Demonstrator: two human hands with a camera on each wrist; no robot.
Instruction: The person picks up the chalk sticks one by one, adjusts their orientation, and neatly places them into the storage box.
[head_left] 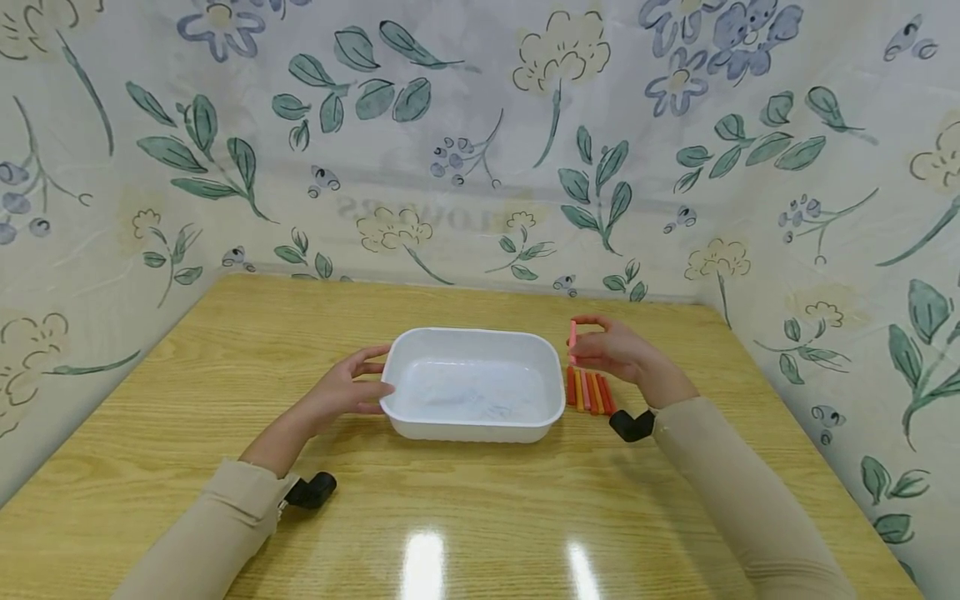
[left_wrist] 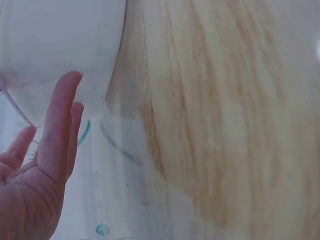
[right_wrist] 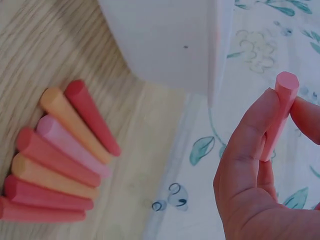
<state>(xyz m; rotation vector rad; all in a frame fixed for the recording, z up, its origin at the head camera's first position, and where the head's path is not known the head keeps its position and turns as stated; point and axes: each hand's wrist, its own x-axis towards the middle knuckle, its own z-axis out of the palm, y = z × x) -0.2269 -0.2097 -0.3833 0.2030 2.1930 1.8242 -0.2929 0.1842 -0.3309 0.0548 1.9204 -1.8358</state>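
Right hand [head_left: 611, 350] pinches pink stick [right_wrist: 281, 112] between thumb and fingertips; left hand [head_left: 348, 387] lays fairly straight fingers on white tub [head_left: 468, 432], left end, not clamped. Wooden table [head_left: 262, 354] carries tub toward its far edge, about midway between side edges from where I'm standing. Seven stubby sticks [right_wrist: 60, 157], reds, oranges, one pink, lie just off tub's right end. Pinched one's more or less upright near row's far end. imo keep pinch light, stick looks snappable; left fingers just need to steady tub.
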